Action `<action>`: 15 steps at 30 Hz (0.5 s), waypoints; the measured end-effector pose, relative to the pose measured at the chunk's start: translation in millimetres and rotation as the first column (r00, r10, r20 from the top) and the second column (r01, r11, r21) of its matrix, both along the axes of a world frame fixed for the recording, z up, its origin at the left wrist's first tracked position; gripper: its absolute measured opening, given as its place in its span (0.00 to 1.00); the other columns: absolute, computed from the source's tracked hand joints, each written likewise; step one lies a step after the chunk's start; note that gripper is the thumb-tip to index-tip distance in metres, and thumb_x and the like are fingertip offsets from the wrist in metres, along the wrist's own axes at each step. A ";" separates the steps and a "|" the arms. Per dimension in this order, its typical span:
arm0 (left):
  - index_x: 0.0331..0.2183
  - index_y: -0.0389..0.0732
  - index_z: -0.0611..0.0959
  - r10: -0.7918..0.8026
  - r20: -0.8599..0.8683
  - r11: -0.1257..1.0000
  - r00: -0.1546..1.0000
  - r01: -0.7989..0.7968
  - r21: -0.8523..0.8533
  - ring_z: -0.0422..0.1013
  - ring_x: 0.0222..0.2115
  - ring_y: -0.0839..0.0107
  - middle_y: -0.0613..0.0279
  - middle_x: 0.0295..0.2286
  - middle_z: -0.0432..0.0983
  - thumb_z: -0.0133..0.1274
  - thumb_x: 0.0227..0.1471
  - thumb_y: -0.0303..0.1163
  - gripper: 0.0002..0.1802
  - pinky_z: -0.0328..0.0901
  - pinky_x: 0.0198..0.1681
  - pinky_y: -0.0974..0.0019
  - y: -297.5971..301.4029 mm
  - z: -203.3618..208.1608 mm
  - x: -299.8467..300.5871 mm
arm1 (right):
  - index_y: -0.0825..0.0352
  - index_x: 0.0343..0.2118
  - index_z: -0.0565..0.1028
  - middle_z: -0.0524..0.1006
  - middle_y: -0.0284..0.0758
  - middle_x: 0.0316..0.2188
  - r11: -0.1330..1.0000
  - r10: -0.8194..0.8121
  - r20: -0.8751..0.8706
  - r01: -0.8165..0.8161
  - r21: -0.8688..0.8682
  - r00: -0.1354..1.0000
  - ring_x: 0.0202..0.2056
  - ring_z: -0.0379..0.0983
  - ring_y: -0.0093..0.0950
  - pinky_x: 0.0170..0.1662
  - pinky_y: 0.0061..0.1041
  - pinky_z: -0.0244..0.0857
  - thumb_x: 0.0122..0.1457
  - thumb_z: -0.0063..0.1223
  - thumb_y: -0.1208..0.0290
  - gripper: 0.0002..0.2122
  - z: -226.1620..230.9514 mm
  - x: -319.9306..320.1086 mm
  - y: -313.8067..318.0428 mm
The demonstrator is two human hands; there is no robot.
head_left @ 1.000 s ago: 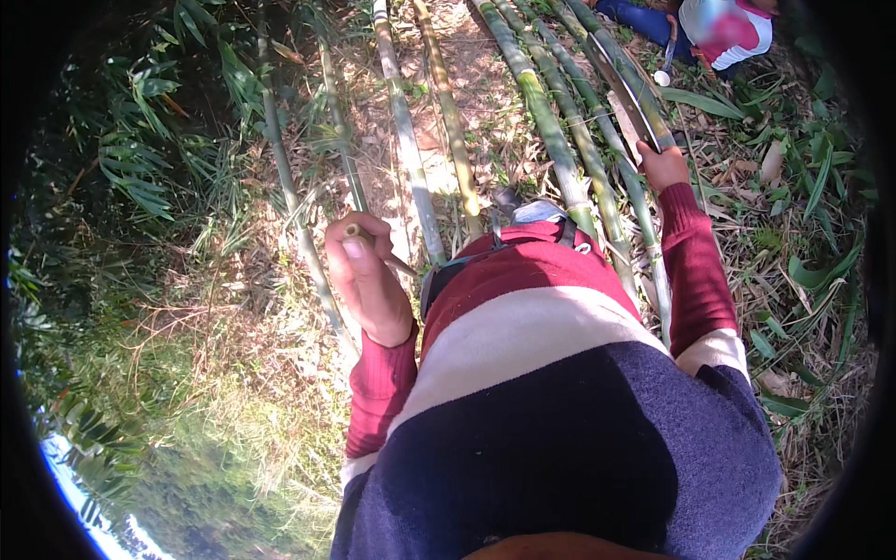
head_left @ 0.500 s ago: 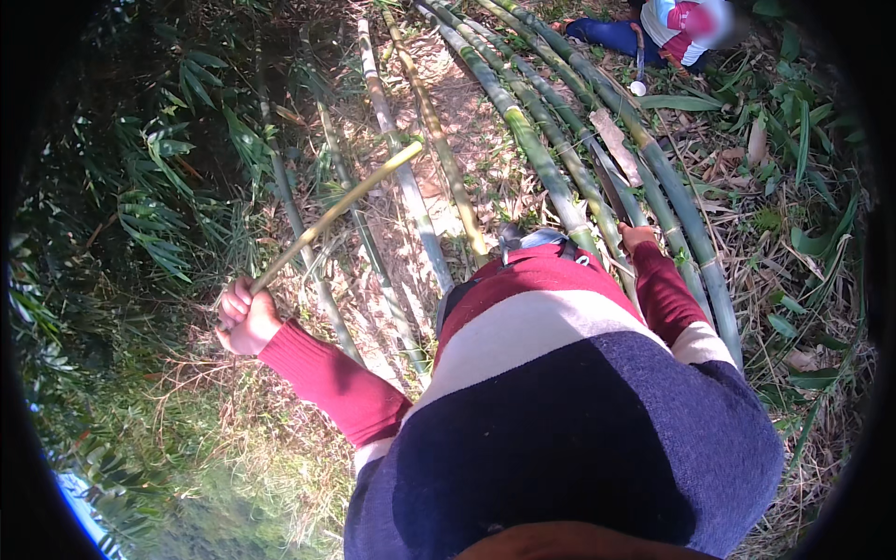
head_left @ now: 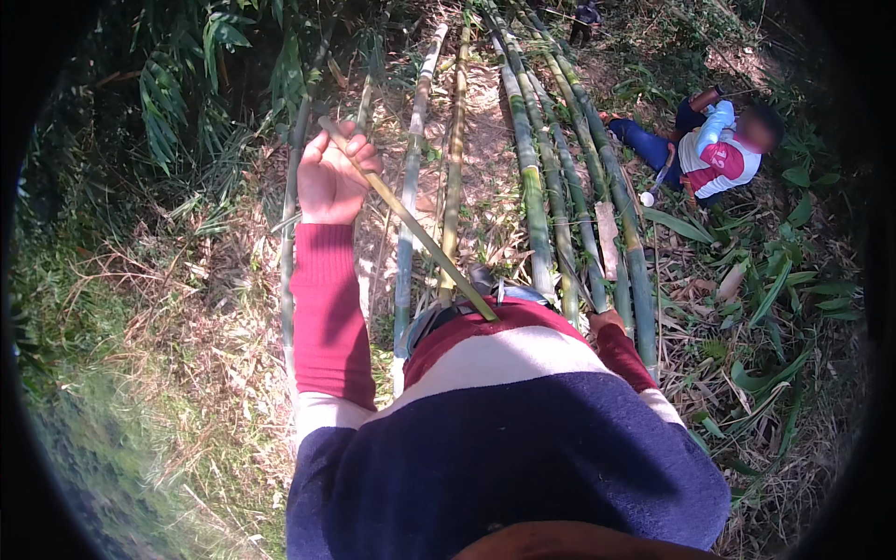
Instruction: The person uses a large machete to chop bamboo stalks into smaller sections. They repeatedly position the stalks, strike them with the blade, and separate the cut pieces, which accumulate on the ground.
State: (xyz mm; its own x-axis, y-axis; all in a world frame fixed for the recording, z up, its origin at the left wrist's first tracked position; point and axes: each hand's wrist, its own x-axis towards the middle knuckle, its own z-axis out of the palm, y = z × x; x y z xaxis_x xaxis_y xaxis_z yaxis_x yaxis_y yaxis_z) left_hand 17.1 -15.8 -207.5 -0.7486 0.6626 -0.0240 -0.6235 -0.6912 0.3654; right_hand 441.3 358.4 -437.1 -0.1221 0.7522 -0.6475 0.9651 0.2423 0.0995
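Observation:
My left hand (head_left: 334, 177) is raised ahead of me on the left, its fingers closed round a thin bamboo stick (head_left: 415, 227). The stick slants down to the right, and its lower end is at the front of my maroon, white and navy sweater. Low on my right side, my right hand (head_left: 607, 320) is closed on a long knife, mostly hidden by the hand. Its dark, narrow blade (head_left: 582, 291) points forward over the green bamboo poles (head_left: 534, 201). A brown dry bamboo sheath (head_left: 607, 241) lies on the poles near that hand.
More bamboo poles (head_left: 411, 196) lie lengthwise ahead and left. At the right, a person (head_left: 719, 154) sits on the ground, holding a tool with a pale round end (head_left: 647, 199). Another person (head_left: 586, 17) stands far off. Leafy bamboo (head_left: 177, 103) grows at the left; dry leaves cover the ground.
My left hand has moved forward and inward. The stick has swung from pointing forward-right to slanting back toward my waist. My right hand still holds the knife low. The view has shifted, showing more of the seated person.

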 end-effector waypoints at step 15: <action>0.44 0.42 0.72 -0.127 -0.065 0.858 0.990 0.077 -0.508 0.59 0.20 0.78 0.69 0.21 0.62 0.41 0.67 0.45 0.17 0.57 0.23 0.72 73.0 -101.1 84.8 | 0.71 0.26 0.81 0.79 0.40 0.20 0.994 -0.108 -0.365 0.092 -0.062 0.925 0.23 0.77 0.34 0.30 0.34 0.69 0.50 0.62 0.55 0.18 -20.3 -24.7 -19.9</action>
State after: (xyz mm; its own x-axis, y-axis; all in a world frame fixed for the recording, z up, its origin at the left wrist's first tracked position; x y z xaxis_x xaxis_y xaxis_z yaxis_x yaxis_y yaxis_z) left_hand 101.9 57.2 -308.5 -0.6930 0.6517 -0.3083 -0.6260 -0.3318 0.7057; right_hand 416.6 338.5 -457.4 -0.2830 0.7455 -0.6034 0.9515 0.1392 -0.2743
